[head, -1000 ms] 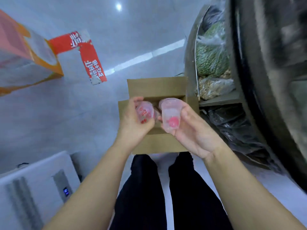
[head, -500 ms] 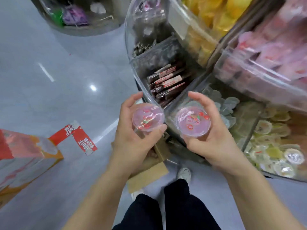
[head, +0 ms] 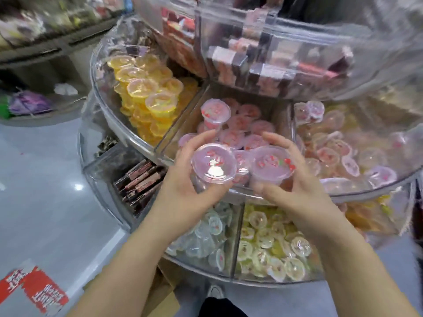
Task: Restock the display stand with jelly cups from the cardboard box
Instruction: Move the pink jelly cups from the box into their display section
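- The left hand is curled around a pink jelly cup, thumb on the near side and fingers wrapped over the far side, the cup upright with its sealed lid facing up.
- The right hand grips a second pink jelly cup in the same way, thumb below the rim and fingers arched over the far edge; this cup tilts slightly toward the left hand.
- The two held cups sit just beside each other, between the hands, over the near wall of the display stand.
- Just beyond both hands lies the middle compartment, part filled with pink cups like those held; one of them stands higher on the pile.
- Past the left hand, a compartment holds stacked yellow cups.
- Past the right hand, another compartment holds mixed pale and pink-lidded cups.
- Below the hands, the lower tier holds bluish cups and, toward the right hand, yellow-green cups.
- Under the left forearm, a corner of the cardboard box shows on the floor.
- Out past the left arm, a torn red label lies on the grey floor.
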Available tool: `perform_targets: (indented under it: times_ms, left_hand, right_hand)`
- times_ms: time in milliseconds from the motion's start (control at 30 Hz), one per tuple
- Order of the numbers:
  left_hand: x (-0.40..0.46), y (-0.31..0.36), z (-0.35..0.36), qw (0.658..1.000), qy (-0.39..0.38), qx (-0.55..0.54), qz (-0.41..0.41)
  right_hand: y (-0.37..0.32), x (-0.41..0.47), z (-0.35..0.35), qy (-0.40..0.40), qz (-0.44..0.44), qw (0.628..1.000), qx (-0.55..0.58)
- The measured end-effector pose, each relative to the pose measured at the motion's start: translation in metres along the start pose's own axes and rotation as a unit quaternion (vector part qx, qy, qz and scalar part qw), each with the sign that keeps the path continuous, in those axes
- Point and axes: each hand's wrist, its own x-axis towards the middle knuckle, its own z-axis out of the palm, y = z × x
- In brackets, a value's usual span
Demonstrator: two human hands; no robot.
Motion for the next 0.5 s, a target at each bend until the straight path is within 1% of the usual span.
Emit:
perform_targets:
  times_ms: [100, 167, 233, 300, 367, 433, 500]
  left_hand:
    - [0.039, 0.008, 0.009, 0.995, -0.025, 0.089, 0.042]
    - [0.065, 0.01, 0.012, 0.985, -0.04, 0.145, 0.079]
    - [0.088, 0.009, 0.012, 0.967, -0.052, 0.215, 0.124]
    - [0.107, 0.004, 0.01, 0.939, -0.063, 0.297, 0.161]
    - [0.12, -0.002, 0.009, 0.916, -0.074, 0.357, 0.164]
    - [0.128, -0.009, 0.007, 0.895, -0.08, 0.411, 0.152]
    - [0.132, -0.017, 0.004, 0.883, -0.101, 0.438, 0.132]
  right_hand:
    - [0.004, 0.027, -0.023, 0.017, -0.008, 1.0, -0.013]
    - [0.009, 0.043, -0.031, 0.042, -0.003, 0.998, -0.054]
    - [0.015, 0.057, -0.035, 0.086, 0.006, 0.99, -0.115]
    - [0.018, 0.069, -0.034, 0.134, 0.018, 0.976, -0.171]
    - [0.02, 0.076, -0.032, 0.157, 0.022, 0.964, -0.212]
    - [0.024, 0.081, -0.029, 0.159, 0.019, 0.957, -0.24]
    - [0.029, 0.085, -0.028, 0.15, 0.021, 0.948, -0.28]
